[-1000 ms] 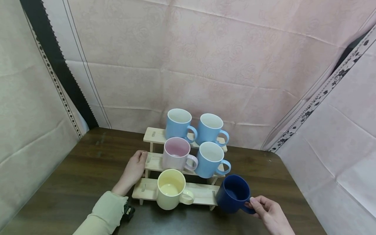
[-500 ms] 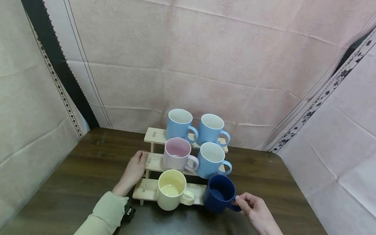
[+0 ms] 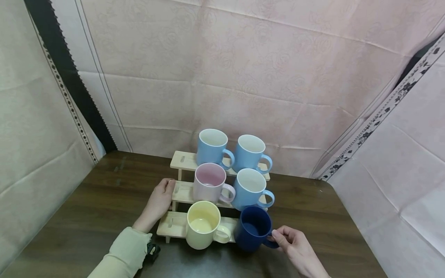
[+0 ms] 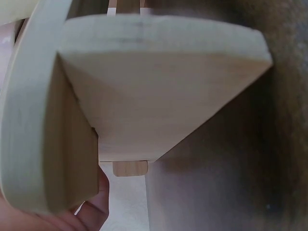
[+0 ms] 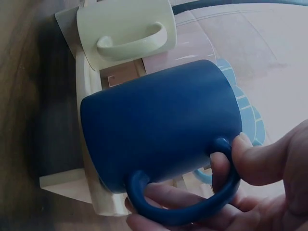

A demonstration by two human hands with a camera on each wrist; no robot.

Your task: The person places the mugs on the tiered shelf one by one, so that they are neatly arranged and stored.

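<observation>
My right hand (image 3: 297, 247) pinches the handle of a dark blue mug (image 3: 251, 233) between thumb and fingers. That mug stands upright at the right end of the lowest board of a three-step wooden rack (image 3: 176, 224); whether its base touches the board, I cannot tell. In the right wrist view the handle (image 5: 192, 211) shows with fingers curled through it. To the mug's left on the same board is a pale yellow mug (image 3: 197, 231). My left hand (image 3: 160, 200) grips the left end of the middle board; the left wrist view shows fingers (image 4: 96, 207) around its edge.
A pink mug (image 3: 203, 190) and a light blue mug (image 3: 245, 195) occupy the middle board. Two more light blue mugs, one left (image 3: 208, 153) and one right (image 3: 246, 158), stand on the top board. Behind the brown table (image 3: 104, 200) hangs a pale cloth (image 3: 243, 77).
My right hand has brought the dark blue mug leftward, from beside the rack's right end to over the lowest board, closer to the yellow mug. The left hand keeps its place on the rack.
</observation>
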